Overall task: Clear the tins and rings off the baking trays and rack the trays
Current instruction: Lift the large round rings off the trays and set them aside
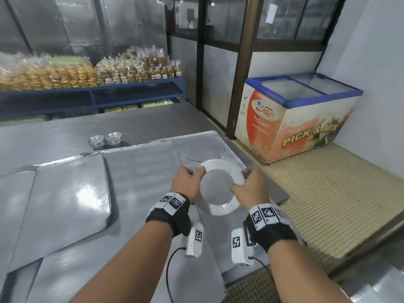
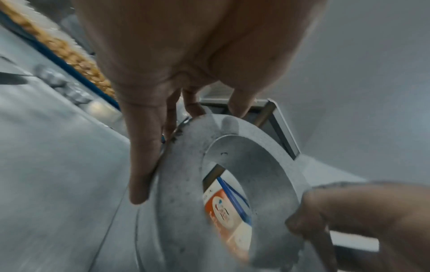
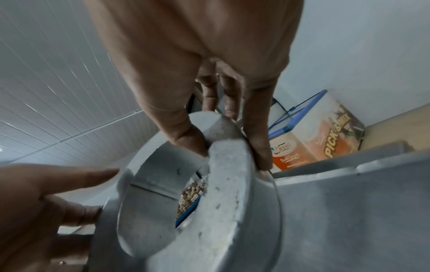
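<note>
A pale metal ring [image 1: 220, 209] with a wide speckled wall is held tilted above a flat baking tray [image 1: 142, 171], between both hands. My left hand [image 1: 193, 174] grips its left rim, with the fingers [image 2: 144, 156] along the outer edge of the ring [image 2: 184, 184]. My right hand [image 1: 242, 182] grips the right rim, its thumb [image 3: 186, 136] inside the ring [image 3: 223, 202] and the fingers outside. Two stacks of small tins [image 1: 105, 139] stand on the table behind the trays. Another tray [image 1: 65, 204] lies to the left.
A thin round outline [image 1: 203, 149] shows on the tray's far right corner. The table edge [image 1: 275, 189] drops to a tiled floor at the right. A chest freezer [image 1: 295, 119] stands beyond it. Blue shelves [image 1: 91, 92] at the back carry bagged baked goods.
</note>
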